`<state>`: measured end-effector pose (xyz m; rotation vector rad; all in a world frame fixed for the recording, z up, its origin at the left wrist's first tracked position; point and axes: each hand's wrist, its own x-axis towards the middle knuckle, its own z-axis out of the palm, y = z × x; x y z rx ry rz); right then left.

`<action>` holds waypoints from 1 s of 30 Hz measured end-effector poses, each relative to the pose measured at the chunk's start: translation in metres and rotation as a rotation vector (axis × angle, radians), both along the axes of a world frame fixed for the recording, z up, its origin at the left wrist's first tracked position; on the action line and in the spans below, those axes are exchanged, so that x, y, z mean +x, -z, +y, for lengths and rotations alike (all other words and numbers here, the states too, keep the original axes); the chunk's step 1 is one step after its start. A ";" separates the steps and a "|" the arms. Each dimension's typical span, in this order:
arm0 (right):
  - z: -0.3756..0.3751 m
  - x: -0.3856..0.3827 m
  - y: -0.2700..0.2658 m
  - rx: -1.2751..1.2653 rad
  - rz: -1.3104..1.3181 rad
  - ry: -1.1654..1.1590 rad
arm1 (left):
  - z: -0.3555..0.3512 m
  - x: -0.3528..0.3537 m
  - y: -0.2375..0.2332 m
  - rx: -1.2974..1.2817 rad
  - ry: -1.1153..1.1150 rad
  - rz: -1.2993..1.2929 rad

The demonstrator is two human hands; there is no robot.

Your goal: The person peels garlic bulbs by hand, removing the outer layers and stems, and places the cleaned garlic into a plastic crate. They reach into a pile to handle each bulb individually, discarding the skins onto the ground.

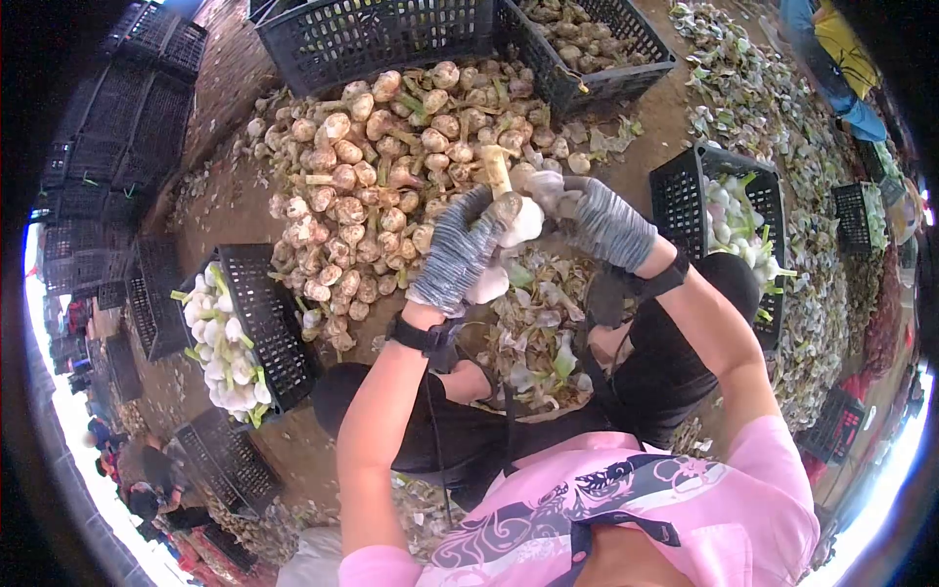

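Clasping a bulb (pixel 515 213), left hand (pixel 455 259) and right hand (pixel 604 223) meet at the pile's (pixel 386 147) edge.

Garlic sorting yard, garlic heap (pixel 391 147), black crates (pixel 264 323)

Grey knitted gloves with darker streaks cover the left hand (pixel 455 259) and right hand (pixel 606 225). The round white garlic bulb (pixel 515 217) has a tan stalk. The heap of unpeeled garlic (pixel 372 166) is dirty beige-brown. The latticed plastic crate (pixel 269 313) is black. The short-sleeved shirt (pixel 753 499) is pink with a black-and-white swirl print.
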<state>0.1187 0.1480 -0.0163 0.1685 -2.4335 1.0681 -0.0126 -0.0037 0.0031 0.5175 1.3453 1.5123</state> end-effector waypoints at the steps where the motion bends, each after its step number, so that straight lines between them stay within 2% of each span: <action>1: -0.005 0.000 -0.004 -0.393 -0.250 0.200 | 0.000 0.000 -0.001 -0.065 0.030 0.040; 2: -0.008 0.000 -0.006 -0.785 -0.500 0.402 | 0.002 0.000 0.003 -0.064 0.029 0.039; 3: -0.004 -0.005 -0.002 -0.355 -0.199 0.445 | 0.004 0.001 0.010 -0.131 0.003 0.101; 4: -0.005 -0.005 0.000 -0.354 -0.200 0.446 | 0.005 0.002 0.017 -0.198 -0.023 0.162; 5: -0.008 -0.006 0.001 -0.532 -0.186 0.451 | 0.006 0.004 0.022 -0.255 -0.074 0.279; 6: -0.011 -0.007 -0.005 -0.710 -0.170 0.452 | 0.006 0.004 0.019 -0.252 -0.077 0.277; 7: -0.014 -0.005 -0.009 -0.562 -0.213 0.438 | 0.006 0.005 0.015 -0.258 -0.062 0.681; 8: -0.022 -0.012 -0.012 -0.559 -0.251 0.487 | 0.005 0.006 0.010 -0.258 -0.042 1.087; 11: -0.025 -0.017 -0.009 -0.591 -0.237 0.478 | 0.005 0.009 0.000 -0.209 -0.039 1.144; 13: -0.013 -0.017 -0.018 -0.658 -0.203 0.295 | 0.006 0.004 0.005 -0.208 -0.049 1.196; 14: -0.013 -0.014 -0.026 -0.999 -0.329 0.312 | 0.006 -0.001 0.011 -0.206 -0.038 0.918; 15: -0.006 -0.009 -0.036 -1.098 -0.332 0.235 | 0.006 -0.005 0.013 -0.201 -0.027 0.640; 16: 0.000 -0.006 -0.042 -1.196 -0.337 0.157 | 0.005 -0.007 0.013 -0.201 -0.032 0.641; 18: 0.016 -0.004 -0.021 -1.454 -0.043 0.173 | 0.004 -0.009 0.012 -0.176 -0.051 0.001; 19: 0.024 -0.001 -0.023 -1.502 -0.070 0.209 | 0.006 -0.009 -0.004 -0.294 -0.042 -0.044; 20: 0.029 0.001 -0.025 -1.551 -0.092 0.245 | 0.005 -0.008 -0.005 -0.296 -0.050 -0.038; 22: 0.031 0.002 -0.020 -1.482 -0.086 0.224 | 0.003 -0.006 -0.003 -0.091 -0.119 -0.407; 23: 0.029 0.003 -0.020 -1.246 -0.146 0.302 | 0.005 -0.013 0.003 -0.195 -0.098 -0.515; 24: 0.028 0.002 -0.019 -1.000 -0.195 0.370 | 0.006 -0.010 0.007 -0.125 -0.133 -0.736; 25: 0.026 0.001 -0.015 -0.959 -0.266 0.468 | 0.007 -0.020 0.024 -0.064 -0.108 -0.780; 26: 0.024 -0.002 -0.011 -0.867 -0.223 0.451 | 0.008 -0.032 0.044 -0.005 -0.080 -0.823; 27: 0.021 -0.002 -0.012 -0.986 -0.226 0.421 | 0.013 -0.044 0.053 0.084 -0.031 -1.041; 28: 0.019 -0.001 -0.014 -1.104 -0.234 0.391 | 0.032 -0.043 0.019 -0.176 -0.416 -0.670; 30: 0.021 -0.002 -0.010 -1.004 -0.339 0.421 | 0.040 -0.078 0.021 0.039 -0.348 -0.632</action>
